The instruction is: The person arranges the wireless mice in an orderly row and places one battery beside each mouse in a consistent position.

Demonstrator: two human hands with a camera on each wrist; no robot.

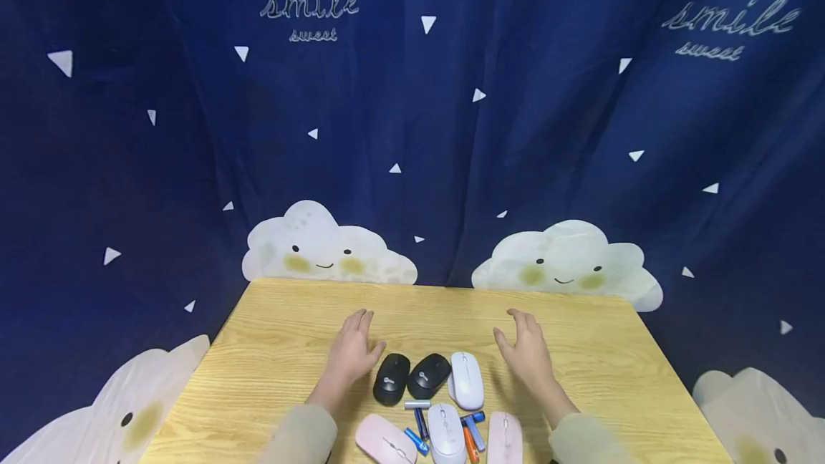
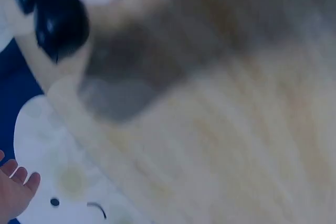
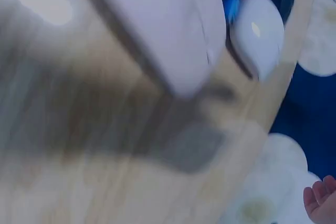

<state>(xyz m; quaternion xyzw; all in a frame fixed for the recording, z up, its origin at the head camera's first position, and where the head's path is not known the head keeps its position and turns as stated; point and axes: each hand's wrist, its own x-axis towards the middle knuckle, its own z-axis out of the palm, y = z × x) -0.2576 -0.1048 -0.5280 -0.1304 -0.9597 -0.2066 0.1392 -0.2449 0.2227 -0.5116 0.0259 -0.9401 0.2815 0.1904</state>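
My left hand (image 1: 349, 354) is held over the wooden table with fingers extended and thumb apart, just left of a black mouse (image 1: 391, 379). It grips nothing. My right hand (image 1: 528, 356), fingers loosely spread, hovers right of a white mouse (image 1: 467, 380), also holding nothing. Between the hands lies a second black mouse (image 1: 430, 376). Nearer me are a pink mouse (image 1: 385, 440), a pale white mouse (image 1: 446, 433) and another pink mouse (image 1: 505, 438). In the left wrist view the fingers of the left hand (image 2: 18, 190) show at the lower left edge; the right hand (image 3: 321, 200) shows at lower right.
Several batteries lie among the mice, including a silver one (image 1: 417, 404), a light blue one (image 1: 417, 442) and an orange one (image 1: 471, 445). The wooden tabletop (image 1: 271, 349) ends at a dark blue curtain (image 1: 412, 106) printed with clouds and triangles.
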